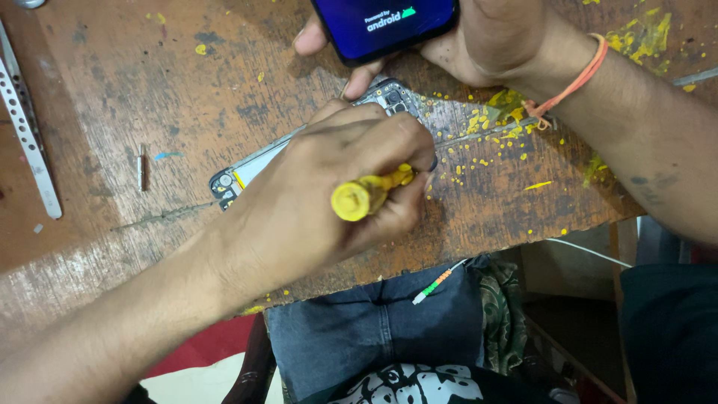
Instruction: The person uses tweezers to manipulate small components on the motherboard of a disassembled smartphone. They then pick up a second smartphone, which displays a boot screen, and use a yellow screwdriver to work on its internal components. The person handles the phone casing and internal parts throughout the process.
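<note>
Closest to me I see a lap in blue jeans [374,329], with a white cable [441,283] banded green and orange lying across it just under the table edge.

Above that, my left hand [329,202] reaches in from the lower left and is clenched tight on a yellow screwdriver [368,193]. I see the round butt end of its handle facing the camera, and its long axis runs from that cap up and to the right, toward the far side of the table; the tip is hidden behind my fingers.

Under that hand lies an opened phone [247,170], flat on the worn wooden table [112,97]. Its long axis runs diagonally, from a lower-left corner near the middle of the table up to the camera end at upper right, where the exposed lens cluster shows just past my knuckles.

Farther off, my right hand [486,37], with an orange thread at the wrist, is wrapped around a second phone [385,26] whose lit blue screen faces up at the top edge.

Off to the left I see a small metal bit [142,166] and a perforated metal strip [26,127]. Yellow flecks dot the table's right side.
</note>
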